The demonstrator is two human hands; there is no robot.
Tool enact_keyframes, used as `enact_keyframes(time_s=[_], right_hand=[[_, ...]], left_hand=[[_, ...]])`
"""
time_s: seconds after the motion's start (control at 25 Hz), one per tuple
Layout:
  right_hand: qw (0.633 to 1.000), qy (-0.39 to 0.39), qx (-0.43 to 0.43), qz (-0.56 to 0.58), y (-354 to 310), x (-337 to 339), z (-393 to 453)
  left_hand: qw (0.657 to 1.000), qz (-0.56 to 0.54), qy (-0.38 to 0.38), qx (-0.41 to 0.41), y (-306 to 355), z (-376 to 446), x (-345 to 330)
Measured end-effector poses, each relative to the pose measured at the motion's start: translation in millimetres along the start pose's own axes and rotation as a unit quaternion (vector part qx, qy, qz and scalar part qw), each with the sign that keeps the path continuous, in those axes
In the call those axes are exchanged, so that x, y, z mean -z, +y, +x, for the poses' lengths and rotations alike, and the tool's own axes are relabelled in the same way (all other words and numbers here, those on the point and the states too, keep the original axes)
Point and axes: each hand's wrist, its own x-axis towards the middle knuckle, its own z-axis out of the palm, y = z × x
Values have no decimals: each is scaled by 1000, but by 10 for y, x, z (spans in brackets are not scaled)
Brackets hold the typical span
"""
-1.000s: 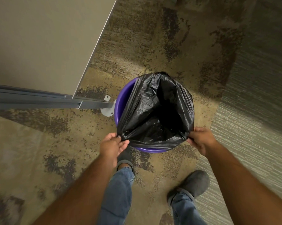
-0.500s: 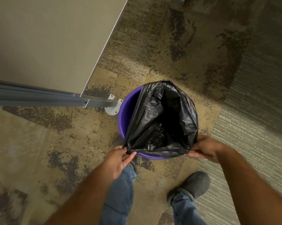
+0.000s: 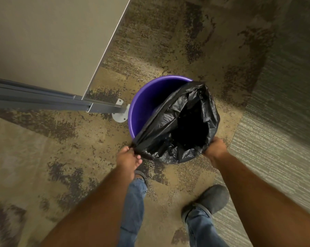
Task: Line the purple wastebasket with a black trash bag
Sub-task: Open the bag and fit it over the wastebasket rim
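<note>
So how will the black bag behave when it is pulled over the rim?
The black trash bag looks thin and floppy: it crumples and sags. Probably light. Stretched taut by the left hand, it might tear or slip off the purple wastebasket.

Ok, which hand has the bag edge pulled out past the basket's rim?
The left hand: it pinches the black trash bag outside the purple wastebasket, while the right hand grips at the rim.

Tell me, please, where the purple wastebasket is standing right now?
In the head view, the purple wastebasket stands on the carpet at centre, just right of the partition's metal foot, ahead of both hands.
</note>
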Motion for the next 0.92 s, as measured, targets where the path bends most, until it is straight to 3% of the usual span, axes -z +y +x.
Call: enact_keyframes(time_s=[0.08,0.16,0.24,0.28,0.32,0.4,0.48,0.56,0.64,0.72,0.8,0.92], right_hand=[[999,-15,-31,37,-93,83,-4],[996,76,25,-37,-239,269,-62],[949,239,181,-93,-518,413,-239],[911,270,290,-111,-705,409,-347],[869,258,396,-144,-912,361,-423],[796,150,528,-254,-1285,174,-442],[756,66,553,-343,-1538,24,-359],[743,57,550,-377,-1620,-26,-268],[727,77,552,-401,-1551,25,-251],[719,113,538,-425,-1398,131,-278],[744,161,502,-410,-1187,254,-289],[787,201,446,-376,-912,303,-220]], left_hand=[[999,-32,-31,8,174,77,24],[995,-65,-75,-17,348,114,48],[986,-117,-97,-66,510,116,53],[981,-139,-97,-92,581,120,42],[977,-152,-93,-118,645,115,25],[973,-139,-84,-166,715,91,-14],[971,-83,-79,-209,723,25,-38],[961,16,-61,-269,704,-23,-27],[912,169,-2,-373,697,-20,5],[811,310,49,-494,741,46,25],[729,393,50,-559,832,84,-20],[684,425,51,-591,969,186,-156]])
